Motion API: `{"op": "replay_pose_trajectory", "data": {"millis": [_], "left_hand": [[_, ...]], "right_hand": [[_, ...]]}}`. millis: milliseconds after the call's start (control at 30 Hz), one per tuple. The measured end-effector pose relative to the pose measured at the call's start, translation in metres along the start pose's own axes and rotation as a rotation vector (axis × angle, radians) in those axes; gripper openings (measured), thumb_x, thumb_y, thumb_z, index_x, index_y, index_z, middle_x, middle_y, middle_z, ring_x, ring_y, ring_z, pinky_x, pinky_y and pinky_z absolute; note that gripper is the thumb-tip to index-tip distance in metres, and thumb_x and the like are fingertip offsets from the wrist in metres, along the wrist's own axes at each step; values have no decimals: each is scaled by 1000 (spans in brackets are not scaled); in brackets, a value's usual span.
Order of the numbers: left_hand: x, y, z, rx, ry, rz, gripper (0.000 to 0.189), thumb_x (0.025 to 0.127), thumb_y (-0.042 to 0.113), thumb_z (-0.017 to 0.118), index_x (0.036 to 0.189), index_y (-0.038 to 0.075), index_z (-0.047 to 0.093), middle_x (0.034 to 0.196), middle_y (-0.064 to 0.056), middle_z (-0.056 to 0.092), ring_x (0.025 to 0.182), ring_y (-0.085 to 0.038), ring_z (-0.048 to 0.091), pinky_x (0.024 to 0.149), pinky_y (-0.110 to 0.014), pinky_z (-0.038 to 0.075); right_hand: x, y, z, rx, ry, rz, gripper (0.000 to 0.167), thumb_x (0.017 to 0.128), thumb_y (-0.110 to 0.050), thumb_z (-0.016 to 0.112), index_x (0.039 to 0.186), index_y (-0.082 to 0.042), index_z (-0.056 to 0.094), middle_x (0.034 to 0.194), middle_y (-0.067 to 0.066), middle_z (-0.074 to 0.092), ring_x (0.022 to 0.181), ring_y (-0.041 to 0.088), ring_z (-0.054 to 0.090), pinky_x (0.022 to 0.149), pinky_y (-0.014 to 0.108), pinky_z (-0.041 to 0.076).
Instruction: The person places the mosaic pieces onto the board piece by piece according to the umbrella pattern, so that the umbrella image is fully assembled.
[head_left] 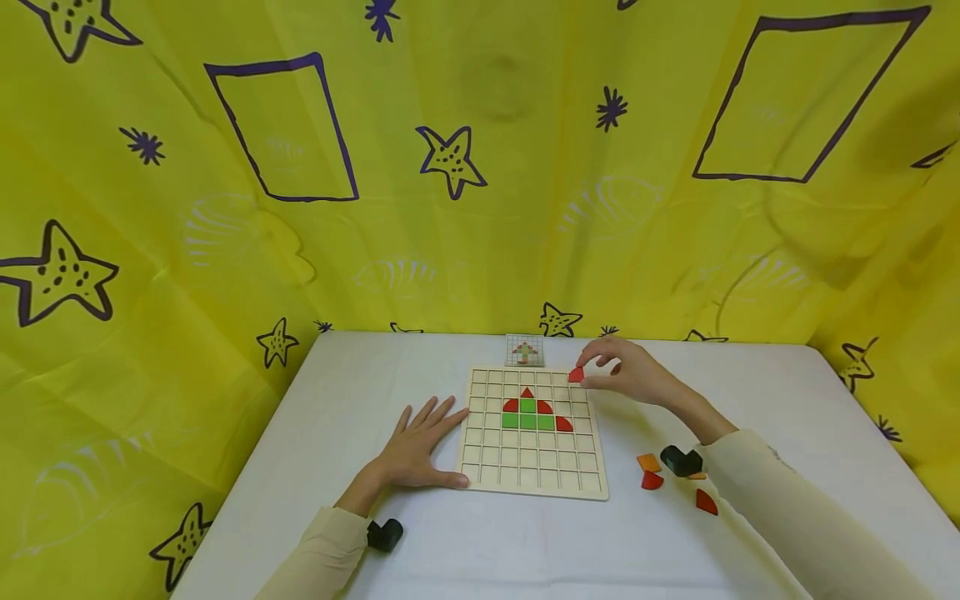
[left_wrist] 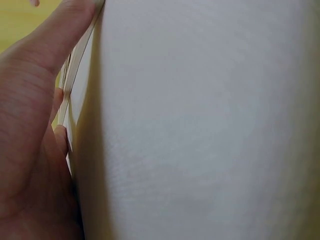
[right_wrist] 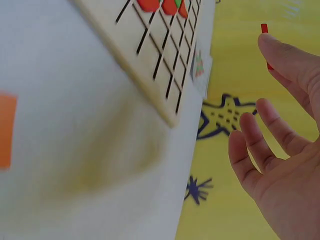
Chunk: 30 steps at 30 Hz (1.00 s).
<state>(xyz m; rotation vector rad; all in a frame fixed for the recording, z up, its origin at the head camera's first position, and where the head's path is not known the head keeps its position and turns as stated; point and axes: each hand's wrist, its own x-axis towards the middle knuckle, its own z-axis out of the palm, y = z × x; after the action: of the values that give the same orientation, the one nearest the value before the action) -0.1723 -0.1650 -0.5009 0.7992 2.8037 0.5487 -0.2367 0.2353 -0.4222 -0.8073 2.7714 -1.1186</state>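
Between thumb and forefinger, my right hand pinches a red quarter-circle tile above the far right corner of the wooden grid board. The right wrist view shows this tile edge-on, its other fingers loosely bent. My left hand lies with spread fingers at the board's left side, thumb and forefinger touching its edge. On the board sit several green square tiles, a red triangle tile at the top, and red quarter-circle tiles at the sides.
A small pattern card stands behind the board. Right of the board lie an orange tile and loose red tiles, another orange one partly hidden by the black wrist camera. A yellow patterned curtain encloses the white table.
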Motion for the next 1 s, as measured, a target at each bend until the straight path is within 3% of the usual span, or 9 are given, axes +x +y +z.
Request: {"op": "replay_pose_trajectory", "data": {"millis": [300, 500, 633, 800, 1000], "left_hand": [[0, 0, 0, -12, 4, 4, 107, 77, 68, 79, 163, 25, 32, 172, -7, 17, 158, -37, 6, 120, -69, 0], [0, -2, 0, 0, 6, 4, 107, 77, 70, 77, 163, 26, 31, 172, -6, 17, 158, -36, 7, 120, -69, 0], [0, -1, -1, -2, 3, 8, 107, 77, 70, 77, 163, 26, 31, 172, -7, 17, 158, -37, 7, 120, -69, 1], [-1, 1, -3, -8, 0, 12, 108, 77, 70, 77, 163, 25, 31, 172, -8, 17, 158, -37, 7, 120, -70, 2], [0, -1, -2, -5, -2, 12, 108, 77, 71, 76, 163, 25, 30, 172, -7, 16, 158, -36, 6, 120, -70, 1]], "right_hand": [[23, -23, 33, 75, -3, -63, 24, 86, -20, 85, 106, -13, 74, 121, 9, 66, 108, 37, 61, 84, 44, 56], [32, -33, 58, 116, -31, -55, 22, 88, -20, 84, 106, -15, 74, 128, 12, 63, 111, 39, 58, 86, 44, 53], [38, -38, 74, 129, -50, -37, 19, 88, -21, 84, 104, -16, 75, 132, 13, 63, 114, 37, 58, 93, 51, 53], [44, -44, 92, 126, -56, -21, 20, 86, -24, 86, 102, -17, 76, 125, 8, 65, 117, 33, 56, 102, 57, 48], [49, -43, 109, 90, -43, -53, 20, 84, -22, 87, 100, -14, 77, 123, 8, 66, 125, 35, 53, 110, 61, 37]]}}
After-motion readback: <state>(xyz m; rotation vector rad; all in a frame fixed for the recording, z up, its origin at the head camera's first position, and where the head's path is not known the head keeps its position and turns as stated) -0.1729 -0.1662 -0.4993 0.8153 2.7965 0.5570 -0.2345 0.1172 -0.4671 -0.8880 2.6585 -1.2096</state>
